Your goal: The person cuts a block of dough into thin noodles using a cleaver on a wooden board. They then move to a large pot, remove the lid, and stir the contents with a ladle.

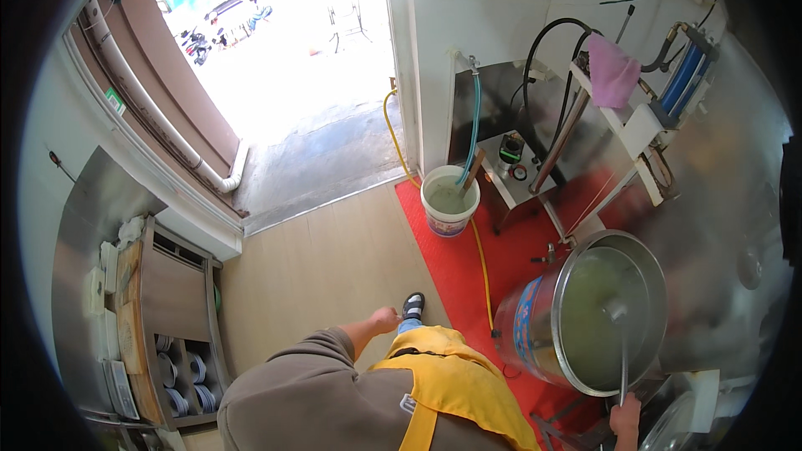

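My right hand [625,414], at the lower right, grips the end of a long metal handle [624,357]. The handle reaches over the rim of a large round metal pot [559,326], and its head sits in the cloudy greenish liquid [589,319]. My left hand [386,319] hangs beside the yellow apron [454,376], over the tan floor; its fingers look loosely curled, and whether they hold anything cannot be made out.
A white bucket [446,225] of water with a teal hose [474,125] stands on the red mat [432,213]. A yellow hose [481,257] crosses the mat. Behind is a metal press frame [617,125] with a pink cloth [611,69]. A cabinet [178,300] with stacked plates stands left, near an open doorway.
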Action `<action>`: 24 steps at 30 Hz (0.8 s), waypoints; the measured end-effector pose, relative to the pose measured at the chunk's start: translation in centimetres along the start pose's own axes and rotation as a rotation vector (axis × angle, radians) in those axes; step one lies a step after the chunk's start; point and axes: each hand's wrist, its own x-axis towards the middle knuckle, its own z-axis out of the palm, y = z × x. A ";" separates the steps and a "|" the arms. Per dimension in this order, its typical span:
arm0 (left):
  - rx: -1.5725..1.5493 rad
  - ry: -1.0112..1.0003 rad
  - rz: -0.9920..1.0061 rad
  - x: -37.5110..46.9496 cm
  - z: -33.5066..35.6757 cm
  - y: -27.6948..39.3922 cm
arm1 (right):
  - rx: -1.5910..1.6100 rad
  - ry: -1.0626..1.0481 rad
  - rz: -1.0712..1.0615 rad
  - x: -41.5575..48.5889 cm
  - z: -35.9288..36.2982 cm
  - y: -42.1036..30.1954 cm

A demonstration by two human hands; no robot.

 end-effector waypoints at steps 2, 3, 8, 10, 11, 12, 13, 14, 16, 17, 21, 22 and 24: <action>0.030 -0.009 0.001 0.2 -0.1 0.2 | 0.180 -0.187 0.249 1.2 0.4 -0.1; 0.033 0.041 0.021 0.9 -0.2 -0.4 | 0.275 -0.284 0.375 1.7 0.4 -0.6; -0.136 -0.011 -0.064 1.7 0.2 -2.1 | 0.123 -0.574 0.109 4.4 -2.7 -6.0; -0.358 -0.036 -0.038 2.4 0.8 -4.2 | 0.349 -0.614 0.241 5.4 -2.5 -6.3; -0.340 -0.064 -0.040 1.4 0.6 -3.0 | 0.443 -0.619 0.225 5.2 -2.2 -5.8; -0.308 -0.048 -0.081 0.4 0.4 -2.3 | 0.587 -0.627 0.304 5.3 -1.3 -5.3; -0.303 -0.067 -0.093 0.0 0.7 -2.6 | 0.638 -0.682 0.358 5.5 -1.2 -5.3; -0.298 -0.080 -0.111 -0.4 1.0 -3.3 | 0.706 -0.703 0.380 5.4 -1.2 -5.1; -0.275 -0.093 -0.141 -0.8 1.3 -3.0 | 0.810 -0.749 0.484 5.0 -2.1 -6.1; -0.252 -0.101 -0.156 -1.4 1.4 -2.7 | 0.925 -0.761 0.550 4.6 -1.8 -5.9; -0.242 -0.131 -0.198 -1.6 2.1 -3.2 | 1.152 -0.798 0.632 4.0 -2.0 -6.8; -0.239 -0.129 -0.195 -1.3 2.3 -3.2 | 1.179 -0.794 0.626 3.8 -2.1 -7.1; -0.237 -0.125 -0.184 -0.9 2.5 -2.7 | 1.298 -0.790 0.630 3.4 -1.8 -7.5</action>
